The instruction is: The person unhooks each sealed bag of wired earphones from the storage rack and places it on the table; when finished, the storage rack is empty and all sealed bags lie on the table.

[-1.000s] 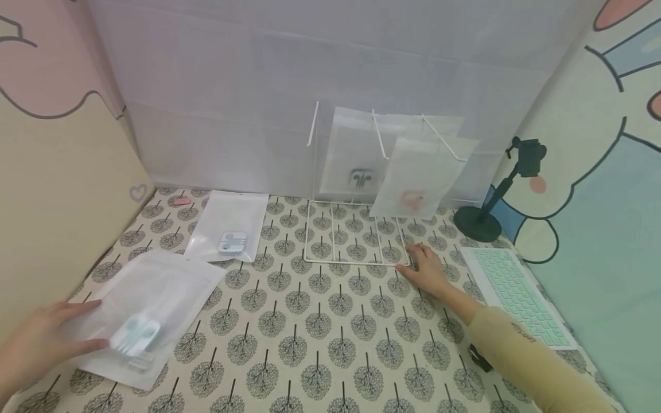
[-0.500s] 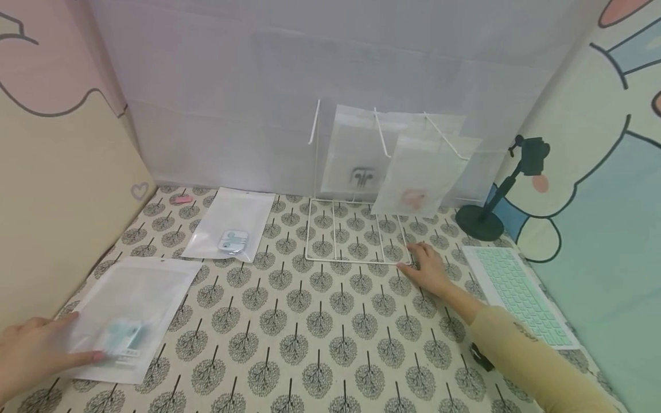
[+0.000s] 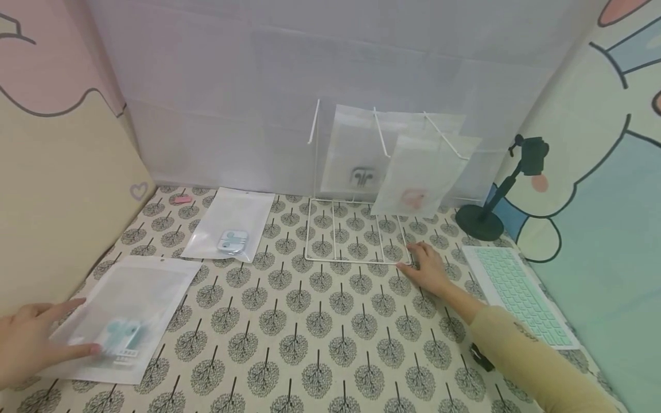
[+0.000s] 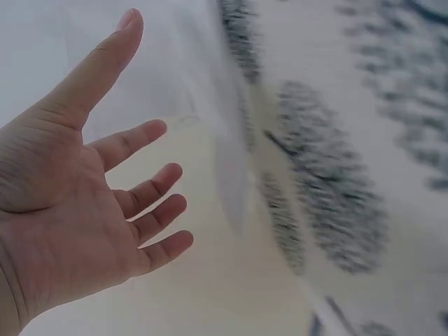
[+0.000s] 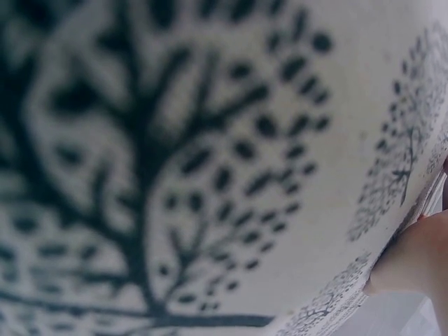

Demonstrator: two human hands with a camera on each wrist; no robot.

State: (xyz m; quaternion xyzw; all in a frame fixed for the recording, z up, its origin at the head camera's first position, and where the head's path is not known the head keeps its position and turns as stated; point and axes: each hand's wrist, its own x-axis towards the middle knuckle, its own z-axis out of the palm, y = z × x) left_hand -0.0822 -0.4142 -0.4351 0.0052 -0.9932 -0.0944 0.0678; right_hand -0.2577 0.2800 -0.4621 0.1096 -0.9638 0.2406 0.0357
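In the head view, a frosted pouch [image 3: 139, 287] lies at the front left, with a clear case of pale teal earphones [image 3: 121, 335] inside. My left hand [image 3: 31, 341] is spread at its left side, the thumb over the pouch near the case. The left wrist view shows this palm [image 4: 63, 189] with fingers apart and nothing gripped. My right hand [image 3: 427, 272] holds the front right corner of a white wire rack [image 3: 356, 263], thumb and fingers at either side of the corner. Frosted pouches, one with dark earphones [image 3: 361, 176] and one with a pink item [image 3: 413, 199], hang from the rack.
Behind the near pouch lies another pouch [image 3: 234, 215] with an earphone case. A pink eraser-like block [image 3: 183, 199] sits at the back left. To the right are a black stand [image 3: 479, 222] and a green-and-white keyboard [image 3: 518, 298]. A small black object [image 3: 481, 358] is partly under the right sleeve.
The near pouch has shifted left and turned straighter, then settled flat. My left hand moved left with it and has since spread its fingers. My right hand stays at the rack corner.
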